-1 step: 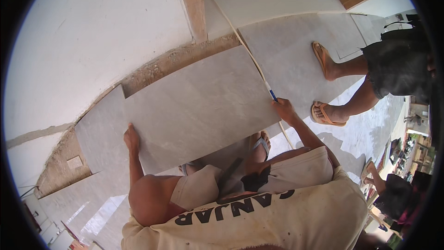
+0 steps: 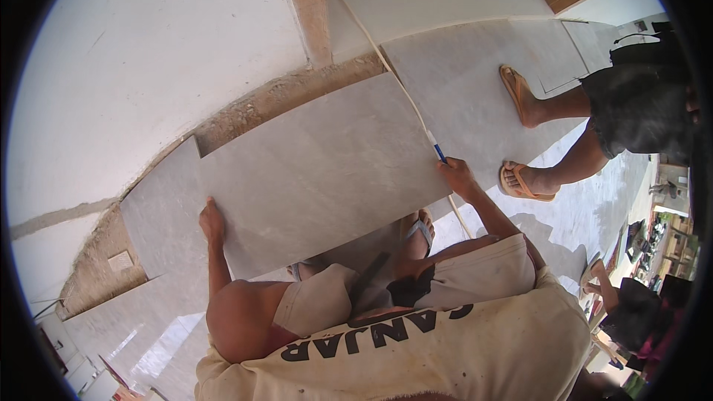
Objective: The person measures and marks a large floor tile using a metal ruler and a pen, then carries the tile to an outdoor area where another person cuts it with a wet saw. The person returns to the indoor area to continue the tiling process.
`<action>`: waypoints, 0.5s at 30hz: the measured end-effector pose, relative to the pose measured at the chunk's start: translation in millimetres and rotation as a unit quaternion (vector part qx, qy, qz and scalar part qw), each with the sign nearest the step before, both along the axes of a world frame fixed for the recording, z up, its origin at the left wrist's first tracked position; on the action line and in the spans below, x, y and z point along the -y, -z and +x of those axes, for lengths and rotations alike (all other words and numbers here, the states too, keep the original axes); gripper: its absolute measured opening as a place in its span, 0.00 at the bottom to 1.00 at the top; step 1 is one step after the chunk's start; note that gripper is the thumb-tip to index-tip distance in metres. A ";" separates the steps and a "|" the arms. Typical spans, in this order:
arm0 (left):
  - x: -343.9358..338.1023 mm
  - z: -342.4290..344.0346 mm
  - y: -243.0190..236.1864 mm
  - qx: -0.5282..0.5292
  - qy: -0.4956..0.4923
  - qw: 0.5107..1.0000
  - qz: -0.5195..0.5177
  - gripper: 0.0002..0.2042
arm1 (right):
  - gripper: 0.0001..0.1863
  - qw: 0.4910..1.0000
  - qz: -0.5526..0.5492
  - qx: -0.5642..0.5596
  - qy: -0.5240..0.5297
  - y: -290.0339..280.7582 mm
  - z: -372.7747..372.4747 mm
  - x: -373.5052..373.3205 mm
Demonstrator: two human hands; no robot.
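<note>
A large grey floor tile [image 2: 327, 163] lies in front of me, its near edge above my feet and shins. My left hand [image 2: 212, 220] is closed at the tile's left edge, fingers mostly hidden. At the opposite edge my right hand [image 2: 457, 177] is closed on the tile's near right corner. A thin cream cord [image 2: 410, 100] runs from the wall over the tile's right edge to that hand and shows again below it. Just above the right fingers is a blue-and-white slim piece [image 2: 439, 151]; whether it belongs to the cord I cannot tell.
Beyond the tile, a rough unfilled strip [image 2: 260, 109] runs along the white wall [image 2: 171, 44] with a brown post [image 2: 308, 15]. At right stands a person in sandals [image 2: 527, 182] on laid grey tiles [image 2: 460, 67]. Another person [image 2: 639, 312] is at lower right. A small drain cover [image 2: 119, 261] lies left.
</note>
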State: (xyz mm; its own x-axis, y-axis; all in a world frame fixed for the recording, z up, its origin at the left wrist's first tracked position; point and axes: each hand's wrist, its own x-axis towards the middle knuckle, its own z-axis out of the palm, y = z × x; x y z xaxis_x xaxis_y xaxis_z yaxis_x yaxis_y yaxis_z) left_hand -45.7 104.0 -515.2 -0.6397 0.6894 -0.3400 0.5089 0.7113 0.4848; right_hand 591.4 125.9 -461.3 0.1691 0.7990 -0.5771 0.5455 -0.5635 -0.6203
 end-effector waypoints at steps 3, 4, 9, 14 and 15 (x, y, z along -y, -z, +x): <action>-5.7 14.8 -4.3 0.020 0.022 0.999 0.013 0.32 | 0.16 0.999 0.016 -0.015 0.038 -1.8 7.4 16.9; -7.9 19.2 -5.4 0.029 0.029 0.999 0.021 0.32 | 0.16 0.999 0.017 0.000 0.043 -3.4 9.2 20.9; -31.9 59.6 -6.1 0.047 0.019 0.997 0.054 0.30 | 0.16 0.995 0.045 0.048 0.071 -4.8 27.9 37.1; -58.9 100.2 -1.7 0.047 0.070 0.996 0.040 0.31 | 0.15 0.988 0.088 0.097 0.084 18.4 66.4 42.5; -63.9 108.3 -0.7 0.044 0.077 0.995 0.040 0.31 | 0.15 0.986 0.096 0.104 0.083 21.5 73.1 41.4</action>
